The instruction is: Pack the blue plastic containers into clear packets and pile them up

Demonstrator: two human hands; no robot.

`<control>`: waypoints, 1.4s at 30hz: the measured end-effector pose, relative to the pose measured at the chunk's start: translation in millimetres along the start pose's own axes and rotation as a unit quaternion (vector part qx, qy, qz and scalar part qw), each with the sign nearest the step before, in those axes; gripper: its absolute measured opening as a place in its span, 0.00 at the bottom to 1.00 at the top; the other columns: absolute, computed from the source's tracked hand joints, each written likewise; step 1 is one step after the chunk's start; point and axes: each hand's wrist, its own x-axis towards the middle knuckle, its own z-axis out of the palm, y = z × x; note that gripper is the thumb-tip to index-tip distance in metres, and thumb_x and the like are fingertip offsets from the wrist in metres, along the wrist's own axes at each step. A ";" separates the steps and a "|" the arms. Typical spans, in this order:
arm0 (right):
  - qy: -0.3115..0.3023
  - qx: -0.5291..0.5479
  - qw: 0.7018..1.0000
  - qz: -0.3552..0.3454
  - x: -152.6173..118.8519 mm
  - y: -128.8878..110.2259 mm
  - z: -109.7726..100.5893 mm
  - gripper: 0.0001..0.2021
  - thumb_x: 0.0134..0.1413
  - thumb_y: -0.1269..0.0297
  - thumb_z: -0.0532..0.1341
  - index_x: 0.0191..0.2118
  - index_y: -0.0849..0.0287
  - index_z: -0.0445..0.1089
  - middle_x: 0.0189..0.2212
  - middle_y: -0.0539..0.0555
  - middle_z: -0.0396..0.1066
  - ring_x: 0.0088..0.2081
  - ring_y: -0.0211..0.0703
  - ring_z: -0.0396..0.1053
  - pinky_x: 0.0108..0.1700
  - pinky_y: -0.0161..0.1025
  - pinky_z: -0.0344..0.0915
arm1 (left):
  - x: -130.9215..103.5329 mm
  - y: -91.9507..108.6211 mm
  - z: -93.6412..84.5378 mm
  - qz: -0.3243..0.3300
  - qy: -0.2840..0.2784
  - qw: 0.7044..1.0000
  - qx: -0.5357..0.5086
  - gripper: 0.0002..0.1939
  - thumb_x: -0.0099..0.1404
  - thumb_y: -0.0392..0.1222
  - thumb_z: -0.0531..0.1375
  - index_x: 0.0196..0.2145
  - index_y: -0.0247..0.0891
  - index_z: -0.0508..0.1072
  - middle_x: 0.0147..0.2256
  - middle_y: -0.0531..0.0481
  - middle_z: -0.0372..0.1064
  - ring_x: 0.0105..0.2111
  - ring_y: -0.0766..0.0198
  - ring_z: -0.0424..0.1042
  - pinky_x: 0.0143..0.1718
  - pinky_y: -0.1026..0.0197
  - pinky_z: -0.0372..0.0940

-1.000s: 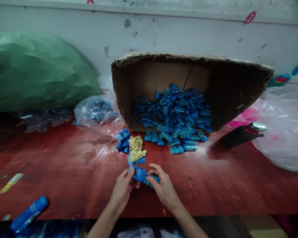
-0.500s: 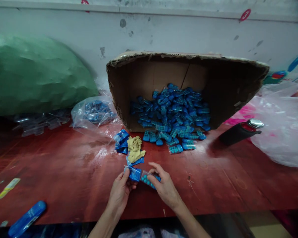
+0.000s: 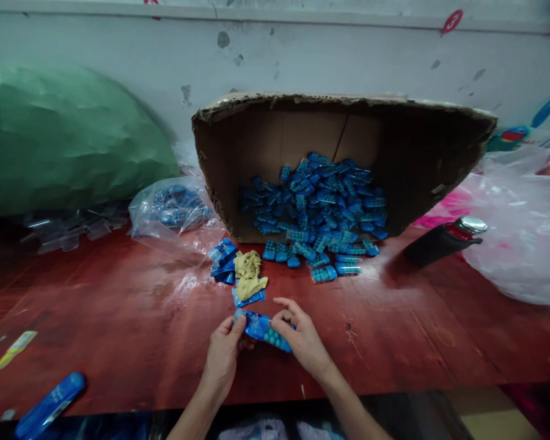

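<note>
My left hand (image 3: pixel 227 348) pinches a flat blue printed packet (image 3: pixel 255 325) between thumb and fingers. My right hand (image 3: pixel 300 336) is closed on a small clear pack of turquoise balls (image 3: pixel 275 337) with a blue end. The packet meets or overlaps the near end of the clear pack; whether it sits inside cannot be made out. Just beyond my hands lie a crumpled yellow cloth-like piece (image 3: pixel 248 267), a blue packet (image 3: pixel 250 297) partly under it, and a small stack of blue packets (image 3: pixel 222 260).
A cardboard box (image 3: pixel 371 128) on its side holds many ball packs (image 3: pixel 321 201), some spilling onto the red table (image 3: pixel 165 342). A dark bottle (image 3: pixel 440 243) leans at right near a plastic bag (image 3: pixel 527 244). At left are a bag of blue packets (image 3: pixel 174 205) and a blue case (image 3: pixel 50 403).
The blue packet in my left hand has moved right onto the clear pack's end; before, they were side by side. My right hand has barely moved.
</note>
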 end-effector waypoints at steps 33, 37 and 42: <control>-0.034 0.081 0.996 -0.032 -2.3 6.2 7.0 0.19 0.41 0.73 0.62 0.43 0.53 0.66 0.37 0.49 0.67 0.37 0.39 0.65 0.41 0.36 0.63 | -3.7 11.0 9.9 -0.151 -0.091 0.978 -0.110 0.07 0.53 0.39 0.61 0.30 0.33 0.71 0.23 0.52 0.70 0.21 0.71 0.66 0.22 0.68 0.62; -0.040 0.048 0.997 -0.039 -0.9 2.6 5.3 0.29 0.34 0.75 0.65 0.47 0.50 0.64 0.40 0.48 0.64 0.43 0.42 0.63 0.46 0.38 0.61 | -0.3 11.3 3.6 -0.180 -0.170 0.962 -0.117 0.07 0.56 0.37 0.59 0.33 0.33 0.72 0.27 0.49 0.72 0.24 0.69 0.69 0.24 0.67 0.64; -0.169 0.137 0.976 0.016 2.1 4.9 1.3 0.38 0.31 0.72 0.68 0.53 0.48 0.57 0.48 0.50 0.62 0.46 0.44 0.62 0.44 0.39 0.63 | 3.7 10.1 -6.8 -0.199 -0.249 0.940 -0.124 0.12 0.55 0.37 0.59 0.39 0.33 0.72 0.33 0.43 0.74 0.29 0.64 0.72 0.26 0.67 0.65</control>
